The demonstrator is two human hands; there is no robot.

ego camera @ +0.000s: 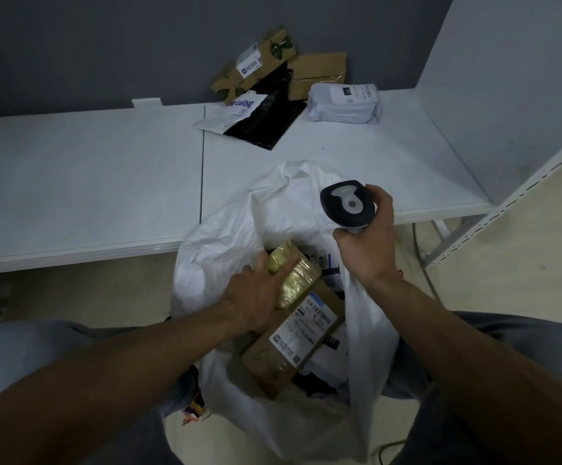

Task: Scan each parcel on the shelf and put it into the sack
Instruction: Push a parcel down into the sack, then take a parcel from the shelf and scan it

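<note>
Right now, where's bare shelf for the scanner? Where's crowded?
Bare: the shelf left of its seam, and the strip between the sack and the grey parcel. Crowded: the parcel pile at the back wall, and the sack mouth, where the left hand grips a gold parcel.

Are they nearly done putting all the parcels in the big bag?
Roughly halfway, it seems. Done: several parcels already lie in the sack, like the labelled cardboard box. In hand: the left hand holds a gold parcel at the sack's mouth, while the right hand grips the scanner. Left: five parcels on the shelf, among them a leaf-print box and a black bag.
</note>
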